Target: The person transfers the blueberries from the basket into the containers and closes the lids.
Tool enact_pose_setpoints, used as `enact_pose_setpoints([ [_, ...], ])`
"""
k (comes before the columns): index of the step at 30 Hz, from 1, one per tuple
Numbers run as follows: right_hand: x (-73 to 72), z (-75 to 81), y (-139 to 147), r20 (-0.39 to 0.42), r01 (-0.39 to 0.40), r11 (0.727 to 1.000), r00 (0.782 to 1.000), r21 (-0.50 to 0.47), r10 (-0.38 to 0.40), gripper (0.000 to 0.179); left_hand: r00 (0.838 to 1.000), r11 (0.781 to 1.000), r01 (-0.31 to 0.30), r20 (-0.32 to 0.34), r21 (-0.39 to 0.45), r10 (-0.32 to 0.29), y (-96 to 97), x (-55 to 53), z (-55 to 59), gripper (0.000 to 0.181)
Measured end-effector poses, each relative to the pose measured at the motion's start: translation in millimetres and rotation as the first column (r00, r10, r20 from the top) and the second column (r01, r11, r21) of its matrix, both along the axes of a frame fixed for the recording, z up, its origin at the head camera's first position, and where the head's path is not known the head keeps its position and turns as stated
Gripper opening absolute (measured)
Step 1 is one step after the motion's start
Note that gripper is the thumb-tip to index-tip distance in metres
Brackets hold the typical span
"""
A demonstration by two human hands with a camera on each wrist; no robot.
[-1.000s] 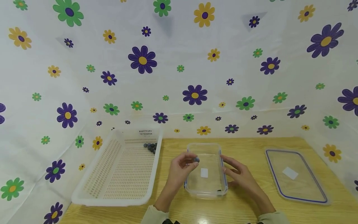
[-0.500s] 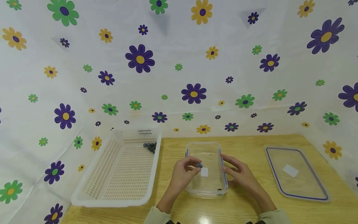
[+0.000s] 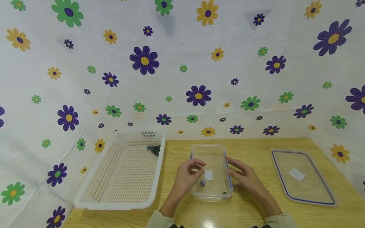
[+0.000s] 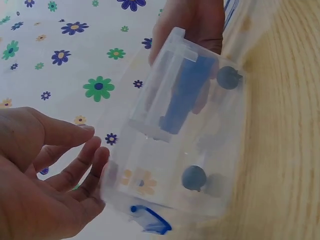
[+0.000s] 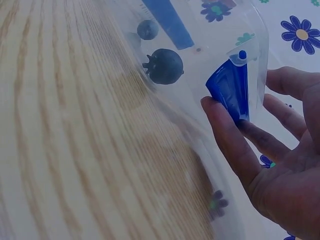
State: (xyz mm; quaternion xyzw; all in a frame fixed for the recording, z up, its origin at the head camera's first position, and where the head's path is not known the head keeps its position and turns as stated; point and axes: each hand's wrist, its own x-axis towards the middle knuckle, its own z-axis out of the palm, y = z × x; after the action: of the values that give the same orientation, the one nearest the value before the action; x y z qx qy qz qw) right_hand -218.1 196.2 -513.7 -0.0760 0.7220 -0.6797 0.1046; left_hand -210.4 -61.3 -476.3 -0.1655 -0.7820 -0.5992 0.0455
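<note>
A clear plastic food container (image 3: 211,195) with blue side latches stands in the middle of the table. One blueberry (image 3: 202,183) lies on its floor toward the left; another blueberry (image 5: 165,66) lies by the near right corner. My left hand (image 3: 186,175) is over the container's left side, thumb and fingertips apart with nothing between them. Against the right wall rests my right hand (image 3: 245,179), its fingers touching the wall and the blue latch (image 5: 231,90) from outside.
A white perforated basket (image 3: 155,186) stands to the left, with several blueberries (image 3: 154,149) in its far right corner. To the right lies a clear lid (image 3: 305,186) with a blue seal. Behind the wooden table (image 3: 251,145) hangs a flowered sheet (image 3: 171,82).
The blueberry pinched in my left hand has been let go and now lies inside the container. That hand had moved slightly right over it beforehand. My right hand stays at the wall.
</note>
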Motion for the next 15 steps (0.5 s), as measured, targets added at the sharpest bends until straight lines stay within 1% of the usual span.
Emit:
enact_pose_setpoints([
  [2,0.5,0.4,1,0.000,-0.001,1.000,1.000,-0.002,0.001,0.057,1.000,1.000,0.003,-0.003,-0.014,-0.003,-1.3,2.9,6.0,0.017],
  [4,0.9,0.9,1,-0.006,-0.005,1.000,1.000,0.000,0.005,0.057,1.000,1.000,0.004,-0.020,-0.021,-0.004,-4.8,7.3,15.4,0.017],
  [7,0.9,0.9,1,-0.008,-0.006,1.000,1.000,0.000,0.006,0.057,0.998,1.000,-0.008,-0.063,-0.003,0.008,-10.7,11.9,30.8,0.018],
  [9,0.5,1.1,1,-0.010,0.000,1.000,1.000,0.002,0.000,0.057,0.994,1.000,-0.016,-0.105,0.007,0.017,-14.9,13.4,40.9,0.019],
  [12,0.5,1.7,1,-0.007,0.007,1.000,1.000,-0.001,-0.007,0.058,0.990,0.999,-0.013,-0.138,0.042,0.019,-23.0,13.1,54.7,0.021],
  [15,2.0,2.7,3,-0.013,0.008,1.000,1.000,0.008,-0.008,0.058,0.989,0.996,0.010,-0.146,0.089,0.003,-36.7,9.9,69.9,0.022],
])
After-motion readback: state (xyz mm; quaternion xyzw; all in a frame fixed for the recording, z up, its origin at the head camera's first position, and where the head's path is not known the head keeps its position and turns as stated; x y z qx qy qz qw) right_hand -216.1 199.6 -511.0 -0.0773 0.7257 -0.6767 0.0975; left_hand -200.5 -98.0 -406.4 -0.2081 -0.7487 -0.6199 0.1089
